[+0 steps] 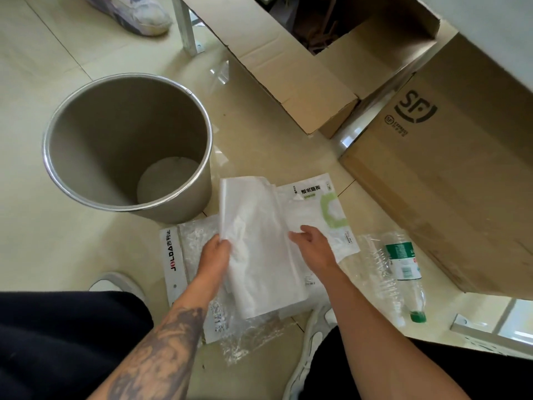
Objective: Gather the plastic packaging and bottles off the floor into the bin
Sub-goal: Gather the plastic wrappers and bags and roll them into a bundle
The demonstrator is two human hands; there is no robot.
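A round metal bin (pixel 86 180) stands open on the tiled floor at the left; only its pale bottom shows inside. In front of me my left hand (pixel 215 256) pinches the left edge of a frosted white plastic bag (pixel 259 241), lifted off the floor. My right hand (pixel 313 245) rests with fingers spread on the bag's right side. Beneath lie a white-and-green pouch (pixel 326 209), a JOLDA-labelled clear bag (pixel 176 255) and crumpled clear wrap (pixel 248 339). A crushed clear bottle (pixel 403 272) with a green label and cap lies on the floor at the right.
Two cardboard boxes stand behind and to the right: an open one (pixel 288 67) and one marked SF (pixel 447 168). Another person's shoe (pixel 135 13) is at the top left beside a metal table leg (pixel 187 30). My own shoes flank the pile.
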